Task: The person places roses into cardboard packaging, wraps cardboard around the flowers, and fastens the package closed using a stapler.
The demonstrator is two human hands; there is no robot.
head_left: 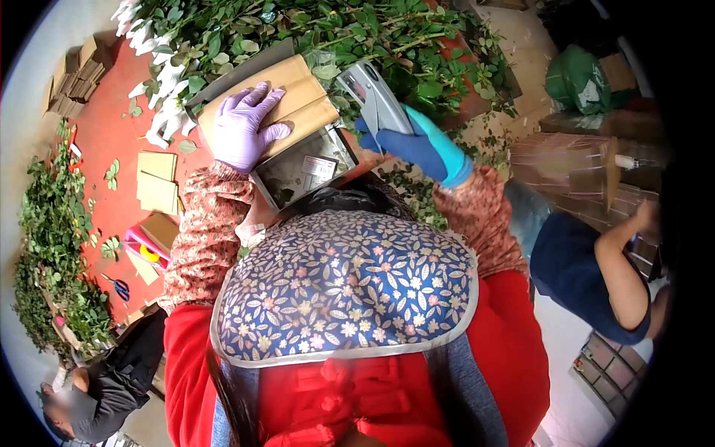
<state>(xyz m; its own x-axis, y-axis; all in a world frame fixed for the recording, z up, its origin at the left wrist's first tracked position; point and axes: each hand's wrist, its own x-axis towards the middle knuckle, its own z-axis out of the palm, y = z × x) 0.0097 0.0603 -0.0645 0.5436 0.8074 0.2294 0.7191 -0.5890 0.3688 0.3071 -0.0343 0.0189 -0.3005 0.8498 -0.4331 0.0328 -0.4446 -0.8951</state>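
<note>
My left hand [243,130], in a lilac glove, lies flat with fingers spread on a folded brown cardboard sheet [302,93]. The cardboard rests over a dark metal frame or tray [279,179] with a white label [319,165]. In a blue glove, my right hand [410,145] is wrapped round a grey hand stapler [372,93], held just right of the cardboard. Leafy cut stems [313,33], which look like roses, lie heaped beyond both hands. White-wrapped ends [170,86] stick out at their left.
On the red table [112,164] lie cardboard pieces [157,179], scissors [117,287] and a pink box [149,246]. More greenery [48,231] lines the left edge. One person [123,380] is at lower left, another [581,268] at right, near wrapped bundles [558,167].
</note>
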